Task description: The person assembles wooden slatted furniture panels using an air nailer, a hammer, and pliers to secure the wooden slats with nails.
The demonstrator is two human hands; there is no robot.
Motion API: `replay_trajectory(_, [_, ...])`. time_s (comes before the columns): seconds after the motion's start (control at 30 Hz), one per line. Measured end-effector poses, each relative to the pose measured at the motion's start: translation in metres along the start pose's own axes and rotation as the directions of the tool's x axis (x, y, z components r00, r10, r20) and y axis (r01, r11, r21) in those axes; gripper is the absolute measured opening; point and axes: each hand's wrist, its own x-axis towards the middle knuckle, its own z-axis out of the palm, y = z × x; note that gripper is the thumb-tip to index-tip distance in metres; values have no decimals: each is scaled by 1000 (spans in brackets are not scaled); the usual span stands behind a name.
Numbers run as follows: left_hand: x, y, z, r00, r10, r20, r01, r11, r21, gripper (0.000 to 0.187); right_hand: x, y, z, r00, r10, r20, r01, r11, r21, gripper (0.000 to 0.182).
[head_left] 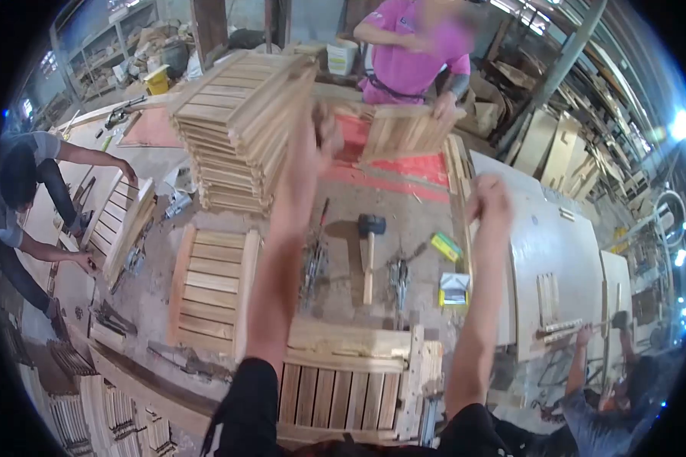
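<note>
Both my arms reach forward over the workbench. My left hand, blurred by motion, is raised beside the tall stack of slatted wooden panels; its fingers are smeared. My right hand is up near the bench's right edge, its fingers curled, and what they hold, if anything, is too small to make out. Between my forearms lie a black-headed mallet and metal clamps. A slatted panel rests right in front of my body, and another slatted panel lies left of my left forearm.
Across the bench, a person in pink holds a wooden panel over a red sheet. A co-worker handles a slatted frame at the left. Another person grips a mallet at the lower right. A yellow-green box lies on the bench.
</note>
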Motion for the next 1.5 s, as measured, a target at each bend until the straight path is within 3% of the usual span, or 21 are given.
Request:
replay_trajectory(0.07, [1, 23, 39, 992, 86, -91, -45, 923, 382, 36, -75, 61, -12, 989, 150, -15, -150, 987, -53, 22])
replay_trajectory(0.13, [-65, 21, 45, 991, 109, 75, -130, 676, 725, 41, -176, 140, -17, 967, 255, -8, -197, 726, -659, 29])
replay_trajectory(0.17, [-117, 23, 52, 999, -21, -41, 45, 581, 813, 43, -240, 197, -23, 981, 132, 145, 19, 671, -741, 42])
replay_trajectory(0.2, [-153, 8, 46, 882, -65, -467, 432, 505, 747, 44, -288, 194, -19, 879, 456, 141, -104, 472, -876, 62])
replay_trajectory(0.27, [-261, -18, -59, 937, -88, -337, 344, 394, 852, 36, -377, 234, -24, 866, 449, 220, -14, 462, -887, 77])
replay_trajectory(0.3, [-323, -30, -118, 909, 26, -417, 417, 4, 909, 31, -395, 238, -25, 855, 465, 229, -35, 493, -869, 78])
replay_trajectory(0.33, [-389, -36, -149, 913, 129, -388, 405, -164, 899, 28, -398, 245, -22, 872, 435, 226, -18, 490, -872, 79])
replay_trajectory(0.4, [-492, -31, -165, 809, 178, -560, 587, -273, 762, 34, -405, 255, -22, 893, 385, 232, 24, 474, -880, 80])
replay_trajectory(0.47, [-569, -46, -172, 770, 440, -462, 626, -660, 415, 35, -401, 248, -20, 880, 421, 221, -28, 510, -860, 83])
replay_trajectory(0.57, [-624, -55, -187, 795, 429, -430, 582, -738, 341, 33, -400, 253, -23, 883, 409, 230, -46, 563, -825, 83])
replay_trajectory(0.7, [-646, -50, -238, 789, 248, -563, 589, -569, 574, 27, -389, 239, -44, 817, 534, 218, -190, 606, -772, 75])
replay_trajectory(0.8, [-642, -40, -222, 808, 340, -480, 580, -596, 554, 20, -393, 203, -68, 782, 612, 119, -367, 605, -707, 65])
replay_trajectory(0.83, [-642, -37, -223, 802, 349, -485, 585, -619, 523, 23, -403, 194, -79, 870, 466, 158, -235, 677, -698, 59])
replay_trajectory(0.9, [-646, -34, -228, 787, 364, -498, 594, -662, 456, 30, -420, 163, -100, 820, 543, 182, -272, 649, -711, 55])
replay_trajectory(1.0, [-639, -42, -192, 888, 393, -240, 460, -777, 430, 44, -468, 166, -127, 860, 491, 142, -250, 646, -721, 50])
replay_trajectory(1.07, [-640, -51, -181, 918, 232, -322, 388, -695, 606, 60, -506, 179, -144, 884, 448, 134, -236, 674, -700, 46])
replay_trajectory(1.13, [-643, -72, -182, 874, 209, -439, 469, -603, 645, 66, -534, 184, -155, 869, 469, 158, -261, 706, -658, 43])
replay_trajectory(1.3, [-616, -87, -159, 584, 434, -686, 793, -485, 369, 74, -563, 178, -163, 795, 578, 184, -364, 697, -618, 39])
replay_trajectory(1.4, [-592, -33, -169, 583, 52, -811, 770, -354, 530, 79, -557, 142, -161, 773, 617, 148, -431, 681, -592, 38])
replay_trajectory(1.43, [-585, -18, -165, 644, 38, -764, 706, -417, 573, 80, -551, 134, -159, 768, 626, 137, -449, 679, -582, 37])
replay_trajectory(1.5, [-565, 5, -126, 597, -155, -787, 722, -325, 611, 74, -546, 138, -157, 794, 600, 92, -421, 654, -628, 38])
